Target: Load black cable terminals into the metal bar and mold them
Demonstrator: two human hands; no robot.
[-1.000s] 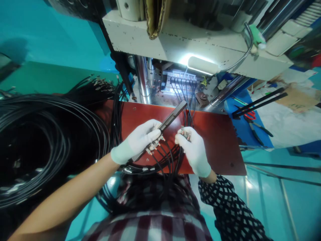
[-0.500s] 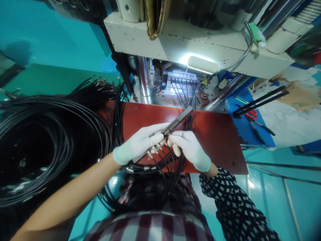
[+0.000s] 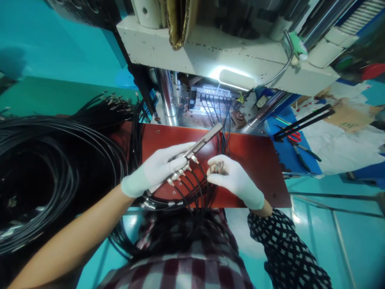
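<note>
Nothing clearly readable here! Over on the right, a flat sheet of brown paper point(image 3: 357, 114) carries a short run of dark green characters point(image 3: 348, 125), too blurred to make out. Small pale marks point(image 3: 174, 193) on the flat reddish-brown bench point(image 3: 255, 158) are equally illegible.

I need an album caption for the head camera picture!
Gloved left hand holds a grey bar; right hand holds metal parts.

Pliers point(image 3: 296, 145) on blue surface point(image 3: 313, 166); brown paper point(image 3: 350, 118) on white sheeting point(image 3: 339, 154); folded cardboard point(image 3: 172, 22) up top.
</note>
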